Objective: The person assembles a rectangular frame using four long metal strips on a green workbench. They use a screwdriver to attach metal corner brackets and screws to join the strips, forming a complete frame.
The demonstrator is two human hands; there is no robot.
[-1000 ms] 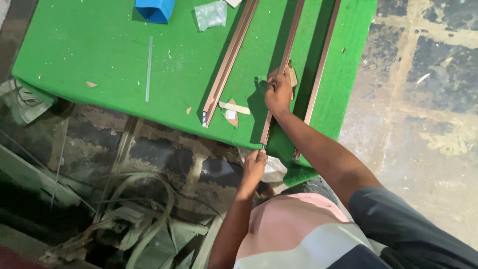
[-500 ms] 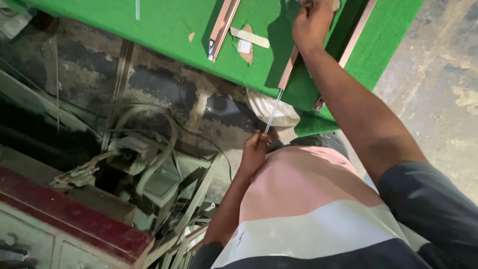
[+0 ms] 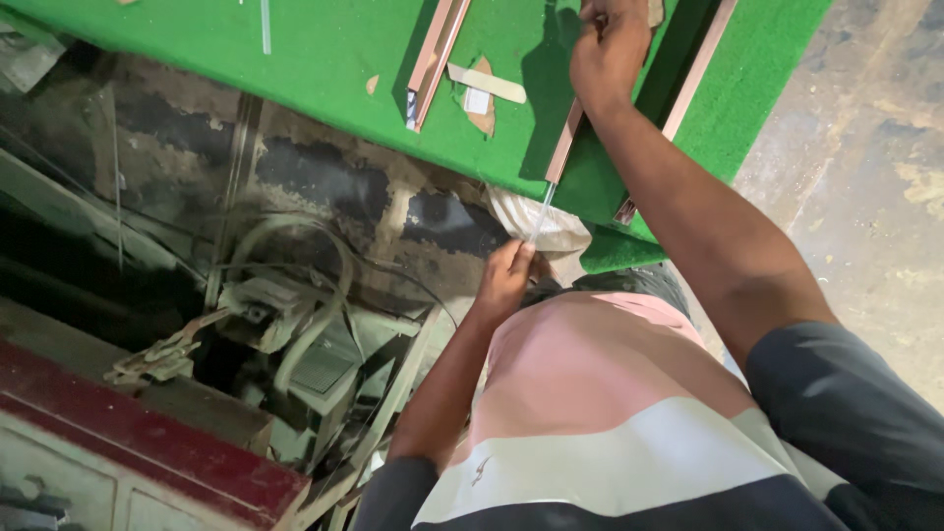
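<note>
We look down on the green desk (image 3: 324, 79), which fills the top of the view from 10 to 1 o'clock, with its near edge running down toward 4 o'clock. Our right hand (image 3: 610, 49) sits at 12 o'clock, closed down on the copper-coloured strip (image 3: 565, 143). That strip's long axis runs from 12 toward 7 o'clock and its lower end overhangs the desk edge. A thin clear film (image 3: 541, 211) trails off that end along the same line, down to our left hand (image 3: 506, 275) near centre, pinched shut on it. So the film's free end lies nearest the left hand; the right hand is well apart, up the strip.

A second strip (image 3: 688, 88) lies parallel at 1 o'clock, a paired strip (image 3: 433, 59) at 11 o'clock. Small card scraps (image 3: 482, 93) sit between them. A crumpled white bag (image 3: 551, 231) hangs just under the desk edge, behind the film. Hoses and clutter (image 3: 285, 315) fill the floor at 8 o'clock.
</note>
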